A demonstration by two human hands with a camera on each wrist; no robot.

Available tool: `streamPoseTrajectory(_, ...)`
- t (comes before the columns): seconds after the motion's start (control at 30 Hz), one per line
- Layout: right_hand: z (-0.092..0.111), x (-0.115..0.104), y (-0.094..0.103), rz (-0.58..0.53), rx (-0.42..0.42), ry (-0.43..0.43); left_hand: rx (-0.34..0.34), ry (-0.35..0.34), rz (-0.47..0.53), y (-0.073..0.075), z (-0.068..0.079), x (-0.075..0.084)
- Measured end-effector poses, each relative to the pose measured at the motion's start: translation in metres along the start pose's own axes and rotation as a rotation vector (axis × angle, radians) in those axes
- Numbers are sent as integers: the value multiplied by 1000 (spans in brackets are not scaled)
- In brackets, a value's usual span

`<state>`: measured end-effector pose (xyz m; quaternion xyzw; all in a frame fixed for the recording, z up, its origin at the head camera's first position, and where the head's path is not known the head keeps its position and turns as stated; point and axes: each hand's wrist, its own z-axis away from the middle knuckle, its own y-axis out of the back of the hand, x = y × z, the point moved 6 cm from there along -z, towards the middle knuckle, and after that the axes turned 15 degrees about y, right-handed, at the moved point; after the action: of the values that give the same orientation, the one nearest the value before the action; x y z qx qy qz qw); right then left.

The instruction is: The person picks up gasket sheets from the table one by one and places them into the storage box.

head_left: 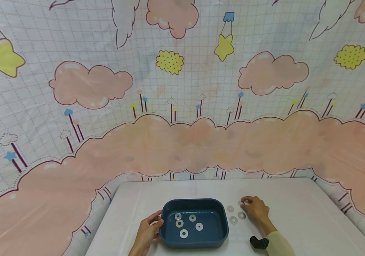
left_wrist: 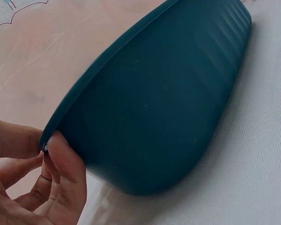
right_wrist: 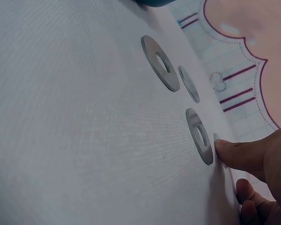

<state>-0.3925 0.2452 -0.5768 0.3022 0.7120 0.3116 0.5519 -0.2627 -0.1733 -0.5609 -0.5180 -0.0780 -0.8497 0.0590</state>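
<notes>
My left hand (head_left: 146,232) pinches the left rim of a dark blue plastic bin (head_left: 195,242), with the thumb on one side and fingers on the other in the left wrist view. Several flat metal washers (head_left: 184,233) lie spread over the left and middle of its floor. To the bin's right, my right hand (head_left: 255,209) has its fingertips on a washer (right_wrist: 216,138) at the table surface. The thumb covers part of that washer. Three more washers (right_wrist: 199,136) lie flat beside this hand, between it and the bin.
A white cloth covers the table (head_left: 301,213). Behind it hangs a printed curtain (head_left: 201,145) with clouds and stars. A black strap piece (head_left: 259,243) sits at my right wrist, beside the pale yellow sleeve (head_left: 279,244).
</notes>
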Motion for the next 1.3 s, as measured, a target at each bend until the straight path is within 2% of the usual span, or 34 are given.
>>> streamPoseTrajectory(0.2, -1, 0, 0, -23, -23, 1, 3, -1, 4, 1, 1, 1)
streamPoseTrajectory(0.6, 5, 0, 6, -133, 63, -5, -7, 4, -6, 1, -2, 0)
streamPoseTrajectory(0.8, 7, 0, 10, -148, 77, 10, -16, -1, -1, 0, -1, 1)
streamPoseTrajectory(1.03, 12, -8, 15, -226, 94, 46, -20, -7, 6, 0, 1, 0)
streamPoseTrajectory(1.3, 17, -17, 22, -286, 116, 33, -17, -8, 6, 0, 1, 0)
